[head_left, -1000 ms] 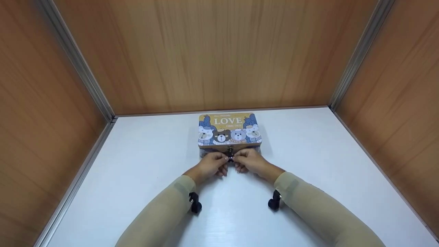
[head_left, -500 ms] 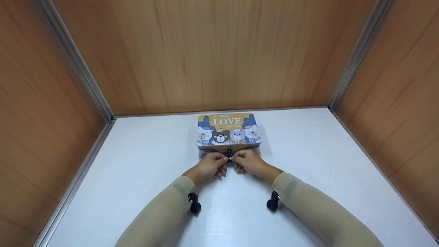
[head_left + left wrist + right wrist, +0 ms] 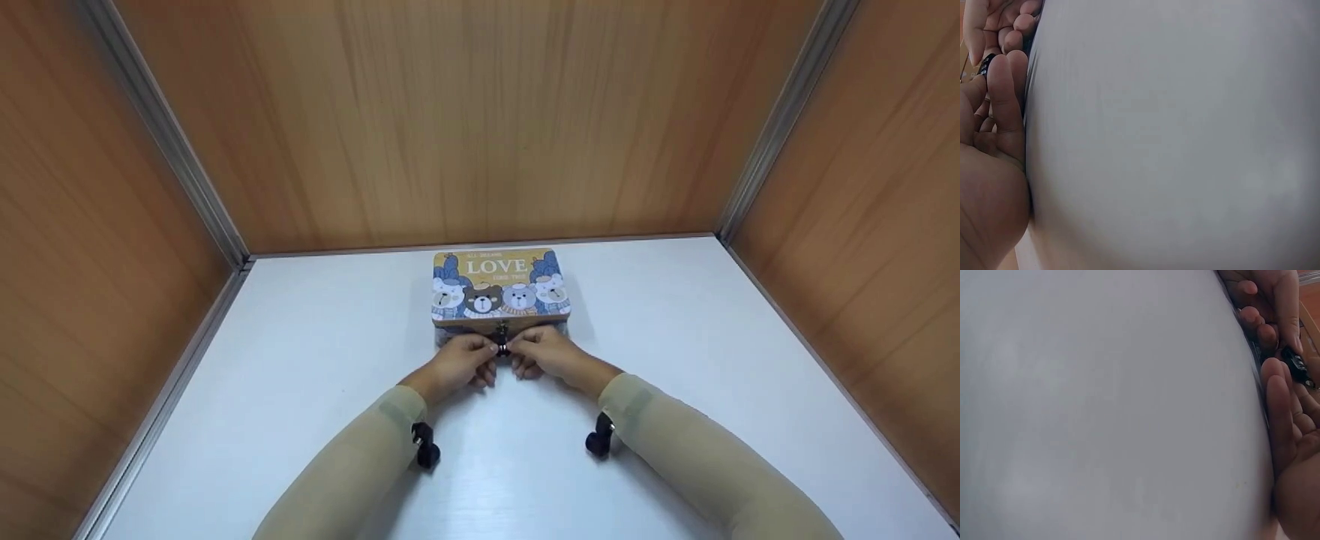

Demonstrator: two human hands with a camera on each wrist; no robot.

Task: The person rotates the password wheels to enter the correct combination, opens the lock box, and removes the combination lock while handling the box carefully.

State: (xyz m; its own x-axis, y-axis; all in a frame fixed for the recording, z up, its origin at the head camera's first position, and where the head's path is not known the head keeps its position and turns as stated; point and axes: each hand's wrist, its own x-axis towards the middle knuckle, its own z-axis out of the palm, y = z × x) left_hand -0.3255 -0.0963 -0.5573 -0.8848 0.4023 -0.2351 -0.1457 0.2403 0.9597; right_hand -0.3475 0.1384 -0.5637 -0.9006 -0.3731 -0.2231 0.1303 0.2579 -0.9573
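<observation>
A rectangular tin box (image 3: 501,289) with bears and the word LOVE on its lid lies closed at the back of the table. From the clasp on its front hangs a small black combination padlock (image 3: 502,348). My left hand (image 3: 459,358) pinches the padlock from the left between thumb and finger. On the other side, the thumb and finger of my right hand (image 3: 553,352) grip it too. Pale dial marks show on the padlock (image 3: 1296,363) in the right wrist view; the digits are too small to read. The fingers partly hide the box's front.
The white table (image 3: 322,330) spreads around the box and both arms. A wood-grain panel (image 3: 480,127) rises close behind the box, with more panels at left and right. Metal strips (image 3: 176,157) run along the corners.
Both hands stay at the padlock, with only tiny shifts of the fingers and the right wrist. The box keeps its place and its lid stays closed.
</observation>
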